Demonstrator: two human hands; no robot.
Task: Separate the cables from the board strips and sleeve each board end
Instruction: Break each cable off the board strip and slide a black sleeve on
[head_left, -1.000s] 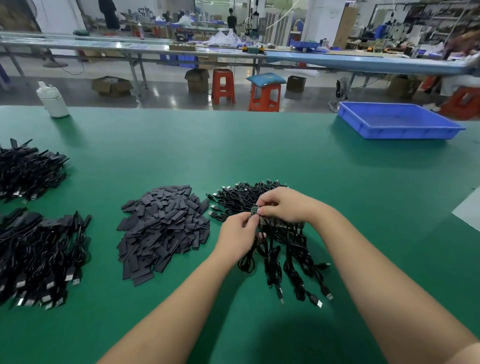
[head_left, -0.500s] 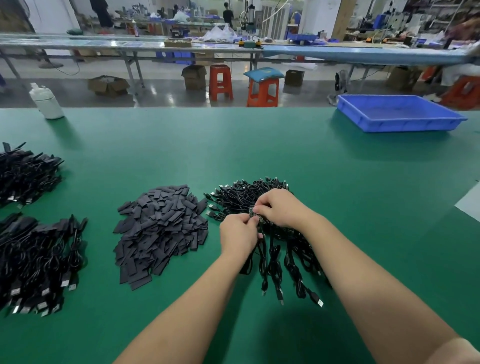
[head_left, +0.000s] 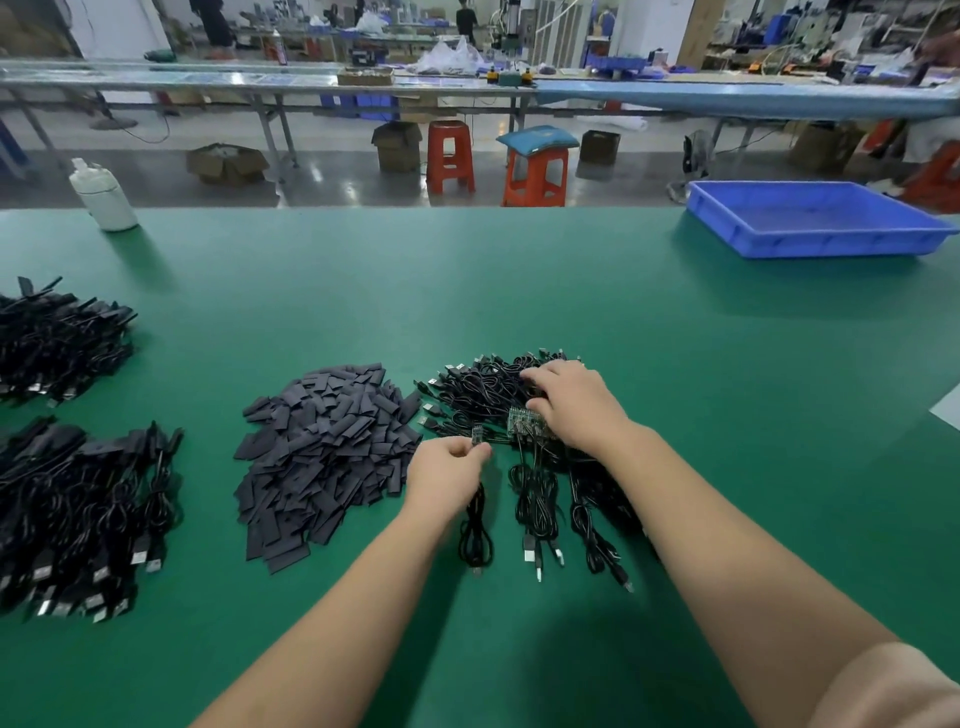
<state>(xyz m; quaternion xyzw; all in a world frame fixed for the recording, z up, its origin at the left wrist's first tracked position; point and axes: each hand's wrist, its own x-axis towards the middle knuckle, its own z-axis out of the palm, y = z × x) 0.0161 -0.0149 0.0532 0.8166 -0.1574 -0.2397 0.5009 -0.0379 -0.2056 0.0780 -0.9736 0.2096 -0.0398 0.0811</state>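
On the green bench (head_left: 519, 291), just right of centre, my left hand (head_left: 447, 470) pinches one small board (head_left: 477, 434) between thumb and fingertips, its cable (head_left: 475, 530) hanging back toward me in a loose loop on the mat. That piece sits just apart from the strip (head_left: 527, 423), so I judge it freed and ready for a sleeve. My right hand (head_left: 571, 402) lies palm-down over the strip and the cable heap (head_left: 483, 387), fingers curled and pressing; I read that as pinning the strip flat so it stays put while I work the single board off. Whether those fingers grip anything underneath, I cannot tell. Further cables (head_left: 537, 512) trail from the strip toward me, plugs outermost, not yet parted. Sleeves (head_left: 322, 452) sit in a dark pile just left of my left hand, close for the next reach. Far left, two bundles (head_left: 78, 514) of cables, possibly finished; too dark to confirm. Blue tray (head_left: 815, 221) stands well apart at the far right.
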